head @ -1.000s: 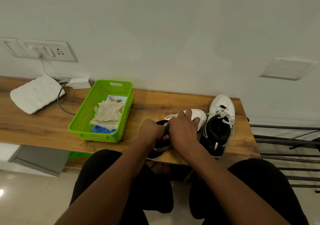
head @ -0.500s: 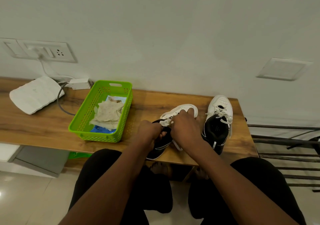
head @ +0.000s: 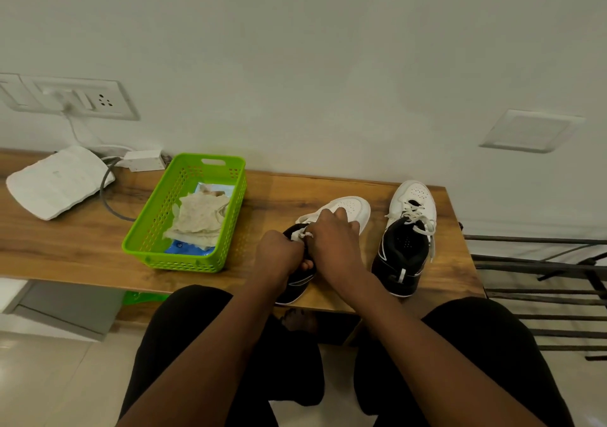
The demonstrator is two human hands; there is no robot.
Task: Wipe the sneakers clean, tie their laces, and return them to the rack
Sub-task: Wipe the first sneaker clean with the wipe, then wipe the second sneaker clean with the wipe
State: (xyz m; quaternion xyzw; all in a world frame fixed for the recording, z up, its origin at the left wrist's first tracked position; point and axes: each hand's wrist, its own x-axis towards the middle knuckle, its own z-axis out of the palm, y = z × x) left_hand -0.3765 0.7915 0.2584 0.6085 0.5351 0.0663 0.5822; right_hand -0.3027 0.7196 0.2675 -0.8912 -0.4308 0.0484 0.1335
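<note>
**Both hands on the laces**

My left hand [head: 279, 253] and right hand [head: 331, 242] pinch the white laces [head: 300, 233] of the near sneaker [head: 348, 208] – toe pointing away. The second sneaker [head: 405, 242] stands just right of my right hand; the green basket [head: 154, 229] sits left of my left.

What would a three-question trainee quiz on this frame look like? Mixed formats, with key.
1. True or false: both hands are on the same sneaker.
2. The cloth lies: A) on the bench, B) in the green basket, C) on the rack.
3. Fill in: the other sneaker's laces hang ____.

Key:
1. True: left hand and right hand work the laces of the left sneaker.
2. B: cloth, green basket.
3. Loose: right sneaker.
</note>
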